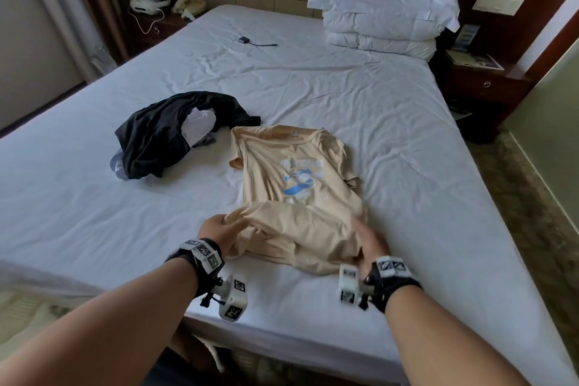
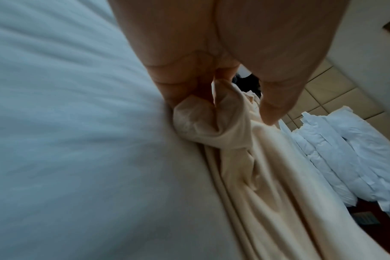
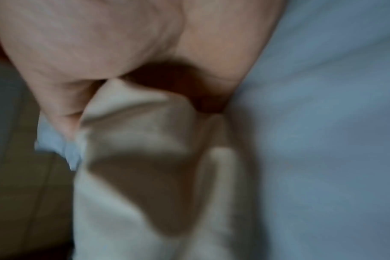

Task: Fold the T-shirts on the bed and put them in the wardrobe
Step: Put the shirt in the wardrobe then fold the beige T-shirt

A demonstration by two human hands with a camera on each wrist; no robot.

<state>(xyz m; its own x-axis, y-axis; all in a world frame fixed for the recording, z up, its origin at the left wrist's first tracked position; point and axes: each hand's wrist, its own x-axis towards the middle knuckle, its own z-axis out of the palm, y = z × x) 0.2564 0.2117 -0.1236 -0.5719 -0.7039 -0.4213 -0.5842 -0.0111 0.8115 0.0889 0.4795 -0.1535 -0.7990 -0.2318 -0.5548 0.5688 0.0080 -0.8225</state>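
The beige T-shirt (image 1: 291, 185) was laid flat on the bed (image 1: 391, 122), its lower hem gathered. The hem was pinched at 7 o'clock in the grip of the left hand (image 1: 219, 230) and at 5 o'clock by the right hand (image 1: 371, 244). A dark heap of clothes (image 1: 163, 138) was seen at 10 o'clock of the shirt.

The head camera looked down over the bed (image 1: 313, 81) toward both wrists. Each wrist camera sat close behind its hand, facing fingertips; all three shared the beige T-shirt (image 1: 291, 172).
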